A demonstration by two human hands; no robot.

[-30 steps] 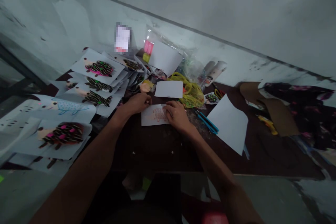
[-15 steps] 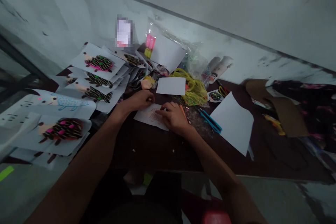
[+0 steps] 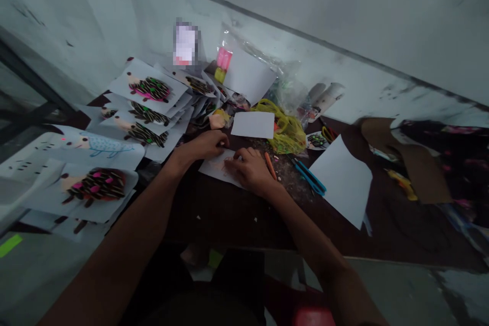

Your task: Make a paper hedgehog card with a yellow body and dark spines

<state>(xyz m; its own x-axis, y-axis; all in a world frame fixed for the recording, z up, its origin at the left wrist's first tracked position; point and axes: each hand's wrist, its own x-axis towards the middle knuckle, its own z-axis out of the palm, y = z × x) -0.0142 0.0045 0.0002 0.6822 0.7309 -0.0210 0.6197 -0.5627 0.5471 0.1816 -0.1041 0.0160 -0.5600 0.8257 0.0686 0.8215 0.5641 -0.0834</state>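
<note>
A small sheet with a faint drawing lies on the dark table. My left hand rests at its upper left edge, fingers curled together; whatever they hold, if anything, is too small to name. My right hand lies over the sheet's right side, fingers spread and low on the paper. Just right of that hand is an orange stick-like tool. Blue-handled scissors lie farther right. A blank white card sits beyond both hands.
Sheets with decorated hedgehogs are stacked at left, more nearer me. A yellow net bag and clear plastic stand behind the hands. At right are a large white sheet, brown cardboard and dark patterned cloth.
The whole view has shifted slightly, so things appear a little farther right. Both hands stay at the small sheet, with almost the same pose.
</note>
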